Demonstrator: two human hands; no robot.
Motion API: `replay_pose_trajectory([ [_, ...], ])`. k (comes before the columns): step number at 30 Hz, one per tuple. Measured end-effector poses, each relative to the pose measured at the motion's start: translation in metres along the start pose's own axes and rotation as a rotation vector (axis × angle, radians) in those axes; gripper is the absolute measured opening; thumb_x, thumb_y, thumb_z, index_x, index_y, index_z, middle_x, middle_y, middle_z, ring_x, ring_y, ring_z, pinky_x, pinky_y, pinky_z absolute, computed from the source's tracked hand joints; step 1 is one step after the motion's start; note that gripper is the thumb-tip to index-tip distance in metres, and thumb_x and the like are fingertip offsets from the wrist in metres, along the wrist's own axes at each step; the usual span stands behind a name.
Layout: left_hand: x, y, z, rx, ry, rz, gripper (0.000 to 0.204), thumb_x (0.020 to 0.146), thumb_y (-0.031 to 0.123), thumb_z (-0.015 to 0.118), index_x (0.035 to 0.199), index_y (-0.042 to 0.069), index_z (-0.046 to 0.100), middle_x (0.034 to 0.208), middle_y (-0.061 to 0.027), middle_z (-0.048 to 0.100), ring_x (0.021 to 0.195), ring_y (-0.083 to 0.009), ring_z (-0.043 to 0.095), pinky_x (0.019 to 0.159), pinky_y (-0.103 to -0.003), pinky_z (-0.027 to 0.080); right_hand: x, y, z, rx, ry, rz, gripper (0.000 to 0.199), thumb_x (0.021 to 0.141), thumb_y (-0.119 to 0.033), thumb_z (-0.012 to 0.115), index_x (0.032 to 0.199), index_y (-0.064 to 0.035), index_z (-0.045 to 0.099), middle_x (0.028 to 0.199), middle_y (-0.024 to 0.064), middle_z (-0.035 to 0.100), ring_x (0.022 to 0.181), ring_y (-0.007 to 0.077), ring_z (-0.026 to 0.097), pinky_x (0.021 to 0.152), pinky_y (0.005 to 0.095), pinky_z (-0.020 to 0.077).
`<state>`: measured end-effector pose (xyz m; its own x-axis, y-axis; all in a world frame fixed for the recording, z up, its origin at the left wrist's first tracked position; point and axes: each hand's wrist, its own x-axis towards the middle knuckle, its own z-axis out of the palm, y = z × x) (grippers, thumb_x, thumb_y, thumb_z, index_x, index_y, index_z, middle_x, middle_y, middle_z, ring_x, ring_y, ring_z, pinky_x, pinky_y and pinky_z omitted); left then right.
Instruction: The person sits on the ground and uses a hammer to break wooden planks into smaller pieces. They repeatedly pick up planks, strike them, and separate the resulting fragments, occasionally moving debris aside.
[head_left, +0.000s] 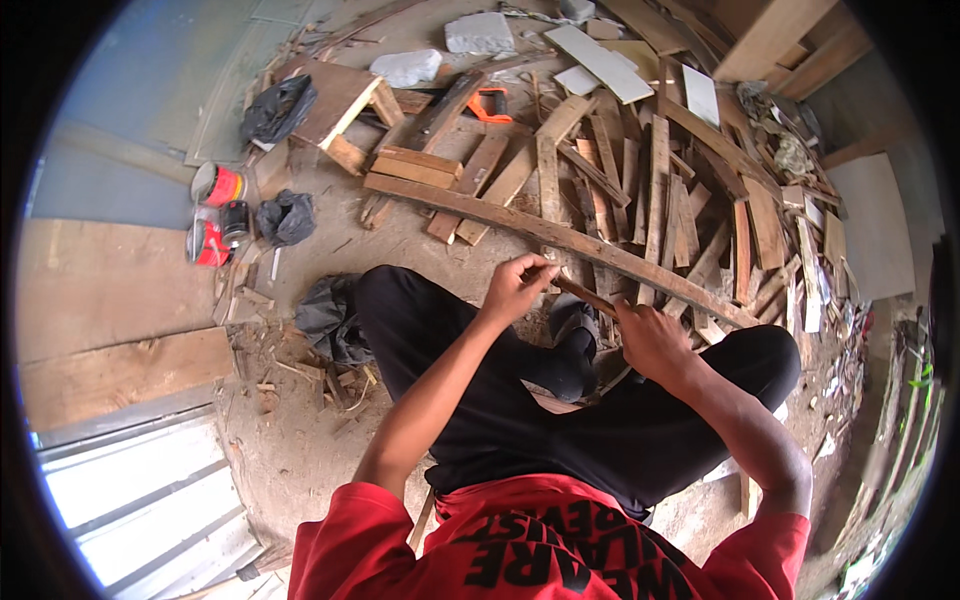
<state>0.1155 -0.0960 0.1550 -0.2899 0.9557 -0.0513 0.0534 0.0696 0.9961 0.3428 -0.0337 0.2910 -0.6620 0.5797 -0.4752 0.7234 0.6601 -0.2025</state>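
1. Red cans (208,243) sit off to the left, probably parked clear of the legs. Can't make out what's in them.
2. Long plank (560,235) slants across just beyond the knees, seemingly just lying on the scraps. It hides bits of them.
3. Left hand (520,287): fingertips look drawn close together by the stick's far end, maybe to steady it. Honestly can't tell whether they've closed on it or on something tiny.
4. Dark stick (587,297) is between the hands, above the feet, angled so the right fist gets its near end, which the grip covers.
5. Right hand (652,340): fingers curled snugly round that end, likely for control.
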Motion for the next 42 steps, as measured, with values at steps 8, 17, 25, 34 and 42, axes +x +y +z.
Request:
replay_pose_trajectory([
  [8, 0.016, -0.089, -0.063, 0.136, 0.932, 0.014, 0.050, 0.092, 0.031, 0.068, 0.121, -0.005, 0.051, 0.108, -0.0149, 0.062, 0.096, -0.0211, 0.063, 0.081, -0.033, 0.050, 0.027, 0.004, -0.007, 0.003, -0.051, 0.029, 0.021, 0.079, -0.009, 0.065, 0.096, 0.0029, 0.065, 0.087, 0.0239, 0.069, 0.087, 0.0399, 0.068, 0.079, 0.0466, 0.0549],
  [17, 0.051, -0.089, -0.048, 0.381, 0.286, -0.160, 0.047, 0.092, 0.033, 0.065, 0.122, -0.001, 0.052, 0.113, -0.0198, 0.060, 0.107, -0.0329, 0.059, 0.093, -0.044, 0.046, 0.006, 0.045, -0.010, 0.115, 0.023, 0.264, 0.034, 0.086, -0.027, 0.066, 0.095, 0.0049, 0.069, 0.091, 0.0254, 0.069, 0.089, 0.0422, 0.067, 0.080, 0.0491, 0.0531],
  [25, 0.132, -0.088, 0.033, 0.945, -0.391, 0.401, 0.074, 0.088, 0.060, 0.058, 0.136, 0.005, 0.047, 0.142, -0.0174, 0.044, 0.130, -0.0373, 0.043, 0.109, -0.052, 0.030, -0.059, 0.077, 0.024, 0.237, 0.225, 0.439, 0.046, 0.083, -0.038, 0.068, 0.082, 0.0071, 0.066, 0.074, 0.0234, 0.066, 0.078, 0.0413, 0.066, 0.074, 0.0482, 0.0513],
  [34, 0.149, -0.100, 0.060, 1.054, -0.601, 0.182, 0.060, 0.075, 0.038, 0.080, 0.118, 0.003, 0.057, 0.125, -0.0214, 0.056, 0.113, -0.0396, 0.054, 0.089, -0.043, 0.048, -0.136, 0.110, 0.093, 0.620, 0.236, 0.745, 0.029, 0.089, -0.022, 0.062, 0.084, 0.0067, 0.062, 0.080, 0.0275, 0.065, 0.082, 0.0435, 0.065, 0.074, 0.0493, 0.0509],
  [42, 0.101, -0.116, 0.092, 1.227, -0.264, 0.313, 0.075, 0.078, 0.058, 0.071, 0.126, 0.003, 0.052, 0.130, -0.0164, 0.056, 0.122, -0.0357, 0.051, 0.115, -0.056, 0.021, -0.189, 0.195, 0.146, 0.482, 0.161, 1.082, 0.025, 0.081, -0.012, 0.059, 0.090, 0.0096, 0.067, 0.090, 0.0286, 0.068, 0.085, 0.0396, 0.070, 0.073, 0.0465, 0.0566],
])
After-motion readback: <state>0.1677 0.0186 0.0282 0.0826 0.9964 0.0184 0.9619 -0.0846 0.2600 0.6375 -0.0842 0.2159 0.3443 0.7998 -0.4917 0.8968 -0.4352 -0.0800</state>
